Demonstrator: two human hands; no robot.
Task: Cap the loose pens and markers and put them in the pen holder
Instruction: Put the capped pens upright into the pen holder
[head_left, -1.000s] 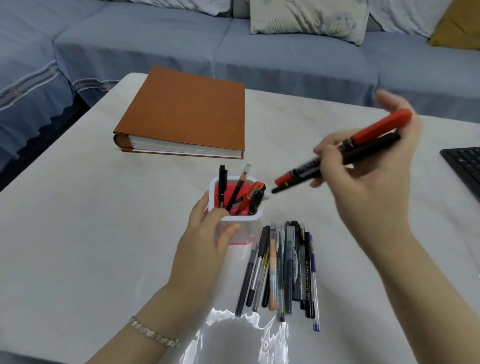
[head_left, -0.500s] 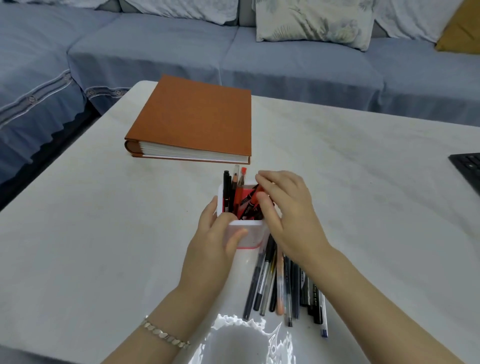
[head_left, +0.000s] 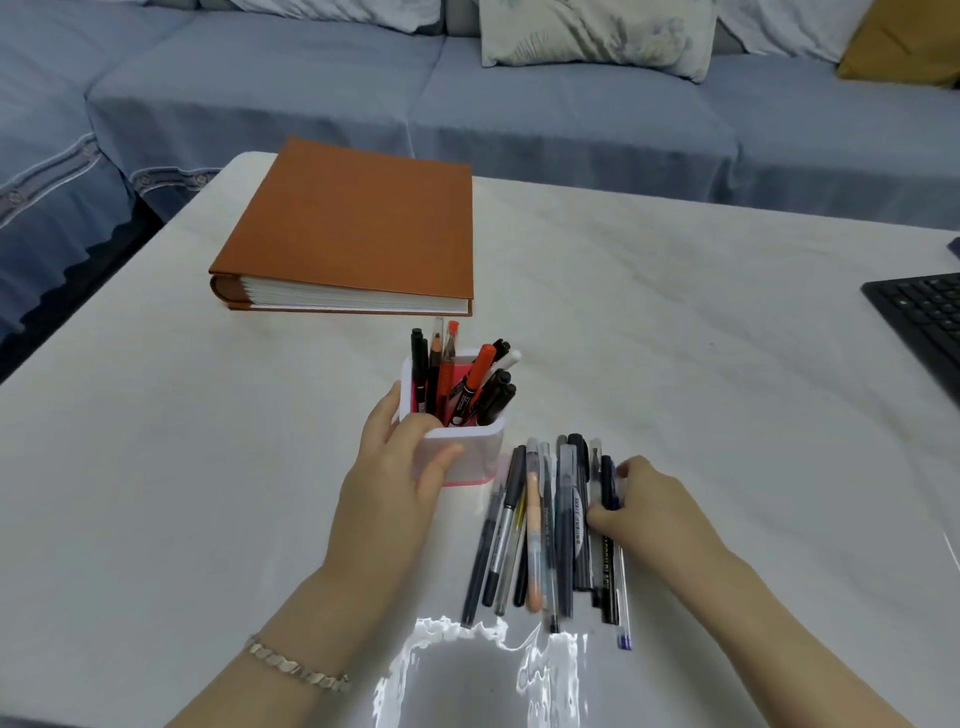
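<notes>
Pen holder (head_left: 457, 457) taken as landmark. Nearest the camera, just right of and below the holder: the pile of loose pens (head_left: 550, 530) lying side by side on the table (head_left: 208, 467). Right hand (head_left: 649, 512) has come down from the holder to the pile's right edge, thumb and fingers pinching a dark pen (head_left: 607, 488) there; not lifted yet. Half a second ago this hand was over the holder's mouth, and before that it carried red and black markers; it no longer holds them, and a red marker (head_left: 475, 382) leans with black ones inside the holder. Judgement: one batch delivered, next pick starting, many pens remain; caps in the pile too blurred to check. Left hand (head_left: 400, 467) stays wrapped on the holder's left wall, steadying it. Beyond the holder: orange book (head_left: 358, 228). Far right of it: keyboard (head_left: 919, 322).
</notes>
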